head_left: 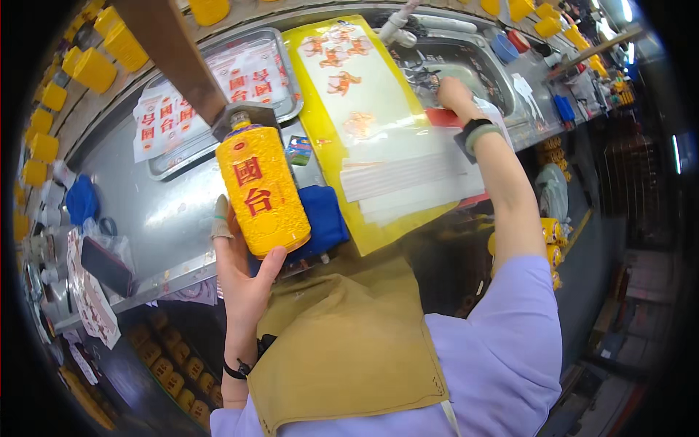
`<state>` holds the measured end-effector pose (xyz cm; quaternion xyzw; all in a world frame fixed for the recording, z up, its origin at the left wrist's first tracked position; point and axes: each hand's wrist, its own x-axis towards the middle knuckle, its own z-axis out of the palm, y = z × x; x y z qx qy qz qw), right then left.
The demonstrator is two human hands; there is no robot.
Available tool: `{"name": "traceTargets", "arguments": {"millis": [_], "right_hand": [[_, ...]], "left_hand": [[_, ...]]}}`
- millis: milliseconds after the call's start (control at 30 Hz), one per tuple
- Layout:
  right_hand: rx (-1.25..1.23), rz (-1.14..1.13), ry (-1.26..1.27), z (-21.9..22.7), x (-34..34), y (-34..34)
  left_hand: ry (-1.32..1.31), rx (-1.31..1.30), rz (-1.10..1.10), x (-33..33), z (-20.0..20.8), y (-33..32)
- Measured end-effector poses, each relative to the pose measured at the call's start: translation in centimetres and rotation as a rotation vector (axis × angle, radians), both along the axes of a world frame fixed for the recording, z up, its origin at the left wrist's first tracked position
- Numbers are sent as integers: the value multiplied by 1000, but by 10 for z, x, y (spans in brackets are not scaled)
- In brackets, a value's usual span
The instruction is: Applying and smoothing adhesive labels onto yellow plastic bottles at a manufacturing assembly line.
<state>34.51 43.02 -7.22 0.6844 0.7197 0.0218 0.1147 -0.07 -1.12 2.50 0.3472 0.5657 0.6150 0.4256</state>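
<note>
My left hand (246,288) is wrapped round the lower end of a yellow textured bottle (262,186), thumb at its bottom corner and a covering on one finger. Large red characters mark the bottle's face. The bottle's neck meets a dark angular piece (244,116) at the end of a wooden post (171,54); I cannot tell whether they touch. My right hand (455,95) reaches over the near rim of a metal sink (502,76), and its fingers are mostly hidden. Beside its wrist lie a red piece (443,117) and stacked white strips (408,175).
A yellow mat (313,95) bears a pale sheet with reddish decals. Left of it, a metal tray (295,109) holds sheets of red-character labels (237,84). A blue cloth (324,218) lies behind the bottle. A phone (107,266) rests at the left edge. Yellow bottles (95,71) line the back.
</note>
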Motion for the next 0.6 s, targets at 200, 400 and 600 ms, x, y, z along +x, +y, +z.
{"name": "traceTargets", "arguments": {"millis": [200,400,600], "right_hand": [[290,751,219,105,-61,-97],[310,1443,226,197,-144,-216],[325,1852,260,193,-203,-267]], "left_hand": [[41,-27,-20,-6,-1,-1],[302,40,-8,-2,0,7],[458,57,74,7,7,12]]}}
